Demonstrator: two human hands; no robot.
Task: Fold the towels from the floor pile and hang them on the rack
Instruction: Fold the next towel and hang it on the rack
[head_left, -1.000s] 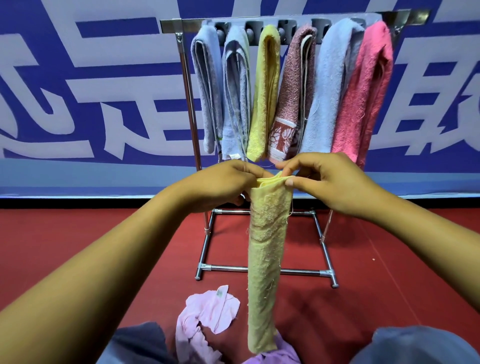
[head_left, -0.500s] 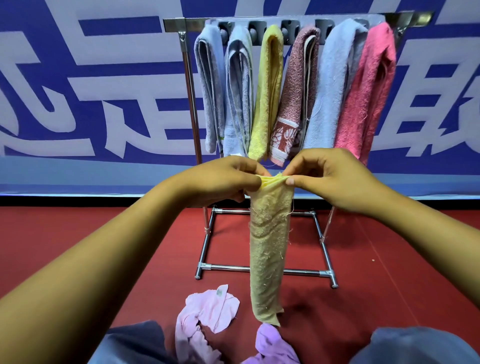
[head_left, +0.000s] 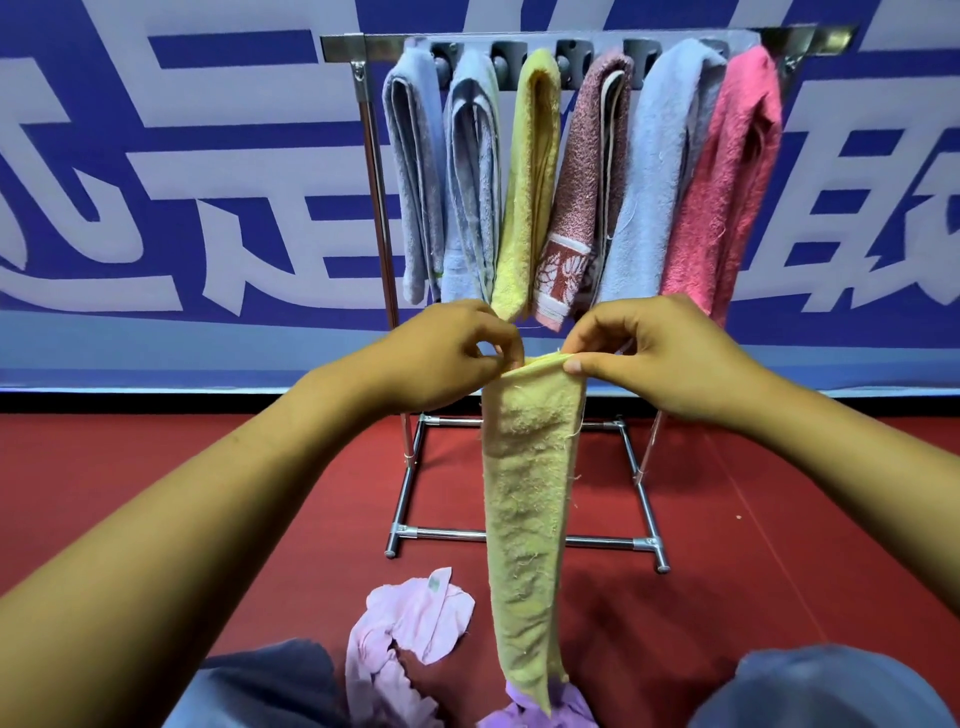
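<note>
Seven towels (head_left: 530, 499), one rack (head_left: 524, 535)

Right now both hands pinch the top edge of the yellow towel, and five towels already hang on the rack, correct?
Not quite: the head view shows six towels on the rack, not five. Both the left hand and right hand do pinch the yellow towel at its top edge.

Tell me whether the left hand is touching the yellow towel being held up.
Touching. The head view shows the left hand pinching one top corner of the held yellow towel.
</note>
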